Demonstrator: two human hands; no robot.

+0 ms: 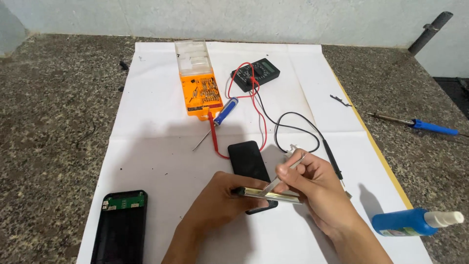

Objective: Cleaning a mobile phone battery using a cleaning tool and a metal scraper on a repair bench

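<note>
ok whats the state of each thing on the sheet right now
left hand: gripping a thin metal frame on edge
right hand: holding tweezers to the frame
black phone: flat, under the hands
bit case: lid open
opened device: back off, green board showing
multimeter: leads plugged in
spray bottle: lying down

Bare paper (pixel 161 151) left – probe leads (pixel 266 124) clutter beyond the hands.

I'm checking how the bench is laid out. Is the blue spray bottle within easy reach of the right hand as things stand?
Probably yes. The blue spray bottle lies on the paper just right of the right hand, nothing between them, but that hand holds a thin metal tool.
</note>
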